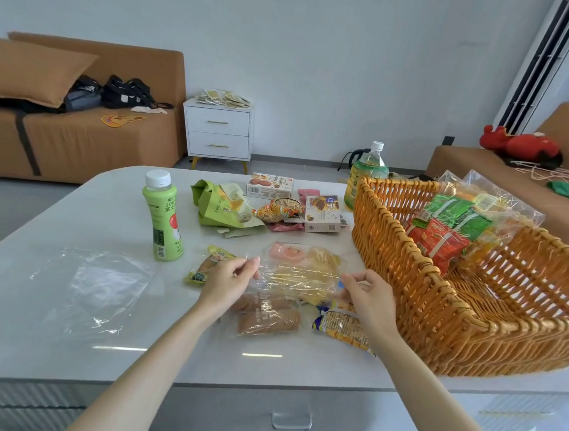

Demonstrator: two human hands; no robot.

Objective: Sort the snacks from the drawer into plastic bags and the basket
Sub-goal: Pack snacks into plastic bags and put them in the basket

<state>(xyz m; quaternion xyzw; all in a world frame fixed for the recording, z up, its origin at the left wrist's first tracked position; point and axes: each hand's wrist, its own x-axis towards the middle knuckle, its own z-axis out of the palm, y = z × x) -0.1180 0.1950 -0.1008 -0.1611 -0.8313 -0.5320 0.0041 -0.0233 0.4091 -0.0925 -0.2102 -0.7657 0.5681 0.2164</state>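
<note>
The left hand [232, 279] and right hand [365, 296] each pinch an edge of the clear bag [300, 275], which lies on the bench [81, 204] just beside the basket [424, 267]. I'd pull the film taut and level so the snacks [320, 263] inside don't spill.

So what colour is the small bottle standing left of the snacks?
The small bottle is light green with a white cap; the head view shows it best.

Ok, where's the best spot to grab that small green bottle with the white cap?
Probably wrap the green bottle around its straight middle, below the white cap, coming from the left: it stands upright, and that side looks free of snacks.
</note>
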